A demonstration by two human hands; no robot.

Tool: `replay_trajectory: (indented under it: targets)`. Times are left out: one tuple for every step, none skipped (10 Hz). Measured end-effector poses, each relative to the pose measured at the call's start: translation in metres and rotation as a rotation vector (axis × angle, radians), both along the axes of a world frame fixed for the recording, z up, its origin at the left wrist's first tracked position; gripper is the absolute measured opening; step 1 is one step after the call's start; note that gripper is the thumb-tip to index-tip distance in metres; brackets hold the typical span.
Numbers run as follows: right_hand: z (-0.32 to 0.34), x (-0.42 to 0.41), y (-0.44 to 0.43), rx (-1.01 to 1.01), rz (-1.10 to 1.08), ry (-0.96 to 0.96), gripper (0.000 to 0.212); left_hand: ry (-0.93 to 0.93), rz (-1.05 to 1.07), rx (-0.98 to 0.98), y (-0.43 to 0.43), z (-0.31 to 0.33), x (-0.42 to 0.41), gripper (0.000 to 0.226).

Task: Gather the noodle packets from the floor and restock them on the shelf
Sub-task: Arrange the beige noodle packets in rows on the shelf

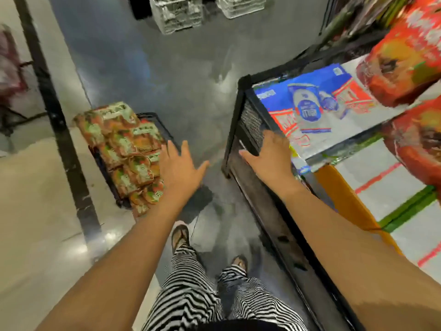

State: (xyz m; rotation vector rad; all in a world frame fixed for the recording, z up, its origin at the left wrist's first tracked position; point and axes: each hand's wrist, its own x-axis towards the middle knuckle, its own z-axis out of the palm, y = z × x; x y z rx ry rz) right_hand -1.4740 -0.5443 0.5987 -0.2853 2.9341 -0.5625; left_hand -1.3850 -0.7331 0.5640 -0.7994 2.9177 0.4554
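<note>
While the flat right hand (pixel 269 158) touches the shelf (pixel 248 115), the spread, empty left hand (pixel 181 169) hovers beside noodle packets (pixel 124 149).

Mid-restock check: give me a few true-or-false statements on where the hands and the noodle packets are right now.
1. The left hand holds a noodle packet. False: the left hand is spread and empty, beside the noodle packets.
2. The noodle packets lie piled on a black wire rack on the floor. True.
3. The right hand rests on the shelf, at its black end frame. True.
4. The white crates stand on the shelf. False: the white crates stand on the floor, farther down the aisle.
</note>
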Motion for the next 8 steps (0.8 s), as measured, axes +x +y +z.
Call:
replay_trajectory:
  targets:
    - [-0.011,0.011,-0.074,0.081,0.110,-0.071,0.083,-0.014,0.110,0.027,-0.059,-0.017,0.034,0.084]
    - [-0.036,0.027,-0.142,0.102,0.127,-0.277,0.081,-0.131,0.212,0.061,-0.116,-0.035,0.067,0.095]
    - [-0.069,0.046,-0.195,0.125,0.032,-0.527,0.083,-0.215,0.291,0.105,-0.170,-0.056,0.093,0.097]
    - [-0.105,0.066,-0.227,0.065,-0.051,-0.705,0.066,-0.315,0.303,0.112,-0.216,-0.078,0.112,0.092]
    - [-0.142,0.084,-0.241,-0.047,-0.185,-0.864,0.071,-0.374,0.293,0.124,-0.246,-0.099,0.122,0.092]
    - [-0.178,0.095,-0.243,-0.077,-0.394,-0.898,0.110,-0.433,0.236,0.091,-0.265,-0.120,0.114,0.093]
    - [-0.205,0.089,-0.240,-0.191,-0.635,-0.982,0.103,-0.472,0.174,0.083,-0.278,-0.142,0.090,0.092]
    - [-0.222,0.077,-0.242,-0.302,-0.854,-1.092,0.060,-0.433,0.137,0.091,-0.291,-0.166,0.054,0.091]
